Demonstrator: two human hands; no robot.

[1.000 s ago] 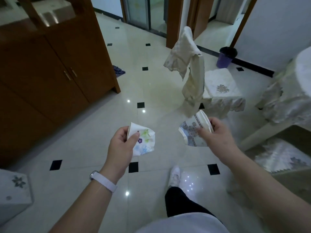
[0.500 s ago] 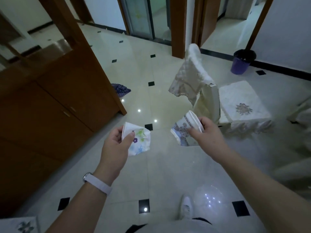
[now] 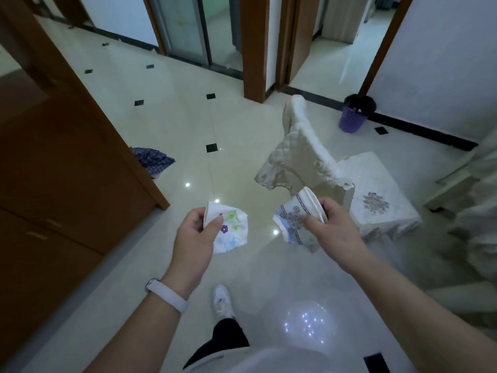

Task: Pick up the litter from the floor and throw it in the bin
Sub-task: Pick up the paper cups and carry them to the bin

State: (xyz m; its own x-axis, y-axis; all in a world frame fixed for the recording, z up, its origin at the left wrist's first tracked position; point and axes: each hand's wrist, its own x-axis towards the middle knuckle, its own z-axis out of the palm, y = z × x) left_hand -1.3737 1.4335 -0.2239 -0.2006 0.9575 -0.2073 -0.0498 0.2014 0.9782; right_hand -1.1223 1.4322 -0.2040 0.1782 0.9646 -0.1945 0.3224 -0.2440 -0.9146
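Container: we log one purple bin, black-lined, at the upper right of the frame against the wall. Its inside is too dark for us to tell the contents.

Litter: both pieces are held above the floor at mid-frame, apart from each other and well apart from the bin.

The left hand pinches a crushed flower-print paper cup, thumb on its wall. The rim is upper left and the body runs to the lower right.

The right hand grips a crushed blue-patterned paper cup at the rim. The rim is upper right, the base lower left, and the long axis diagonal.

A cloth-covered chair stands between the right hand and the bin.
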